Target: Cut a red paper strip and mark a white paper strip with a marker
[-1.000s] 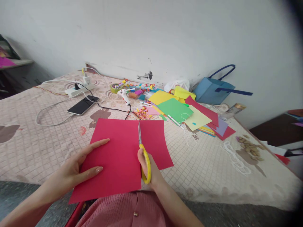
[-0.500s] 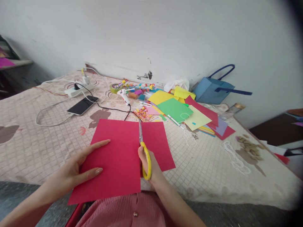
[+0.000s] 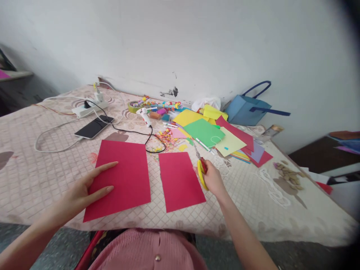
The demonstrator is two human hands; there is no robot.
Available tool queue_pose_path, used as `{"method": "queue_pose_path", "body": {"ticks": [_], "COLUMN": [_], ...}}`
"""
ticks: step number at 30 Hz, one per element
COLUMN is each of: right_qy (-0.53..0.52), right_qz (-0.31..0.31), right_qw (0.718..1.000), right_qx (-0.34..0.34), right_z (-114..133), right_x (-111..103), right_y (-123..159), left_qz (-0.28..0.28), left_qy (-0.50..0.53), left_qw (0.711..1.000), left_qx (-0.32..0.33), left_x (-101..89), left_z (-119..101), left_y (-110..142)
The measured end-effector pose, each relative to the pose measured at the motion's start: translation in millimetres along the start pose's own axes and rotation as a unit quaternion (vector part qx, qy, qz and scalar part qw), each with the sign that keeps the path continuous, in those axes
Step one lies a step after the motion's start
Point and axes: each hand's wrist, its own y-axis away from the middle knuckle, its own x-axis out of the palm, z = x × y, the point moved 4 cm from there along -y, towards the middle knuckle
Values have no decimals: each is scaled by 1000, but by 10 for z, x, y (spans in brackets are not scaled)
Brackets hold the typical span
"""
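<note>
My left hand point(image 3: 88, 187) rests on the larger red paper sheet point(image 3: 129, 168), thumb and forefinger stretched apart on its left side; the other fingers are hidden. A smaller red paper piece point(image 3: 180, 182) lies flat to the right, a strip of tablecloth showing between the two. In my right hand point(image 3: 213, 178) are yellow-and-red-handled scissors point(image 3: 201, 174), beside the smaller piece's right edge. Their blades point away from me, over the table.
Behind the sheets lie a white glue gun point(image 3: 144, 116), its black cable point(image 3: 157, 151) and colourful bits point(image 3: 165, 138). Coloured papers point(image 3: 204, 132) spread at the back right, near a blue bag point(image 3: 247, 108) and white string point(image 3: 272, 187). A phone point(image 3: 94, 126) charges at left.
The red sheet has come apart into two separate pieces. My right hand has moved right with the scissors, off the paper. My left hand and the larger piece have shifted slightly left.
</note>
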Motion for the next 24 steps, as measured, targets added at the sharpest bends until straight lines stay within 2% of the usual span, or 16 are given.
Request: {"method": "queue_pose_path", "body": {"ticks": [3,8,9,12,14,16,19,22,24], "right_qy": [22,30,34,50,64,76,87,90,92], "right_qz": [10,15,15,16,13,8,2,0,-2], "right_qw": [1000,999,999,999,998,997,996,996,996], "right_qx": [3,13,13,10,8,8,10,12,11], "right_z": [-134,-174,-162,-106,-63,-29,-5,-9,-19], "right_x": [42,122,128,142,157,174,194,205,211], "right_y": [-105,-140,-137,-117,-100,-86,-76,-76,-74], "left_qz": [-16,-142,-145,-79,-61,-84,-114,-65,-53], "left_qy": [-62,-189,-196,-177,-155,-157,-154,-53,45], "left_qw": [998,970,968,973,977,977,979,996,995], "left_qx": [8,54,68,122,135,119,67,-17,-67], "left_x": [16,40,85,281,338,291,121,14,-19], "left_z": [120,35,6,-24,13,73,149,210,216], "left_y": [-42,-51,-57,-96,-115,-116,-78,-32,-8]}}
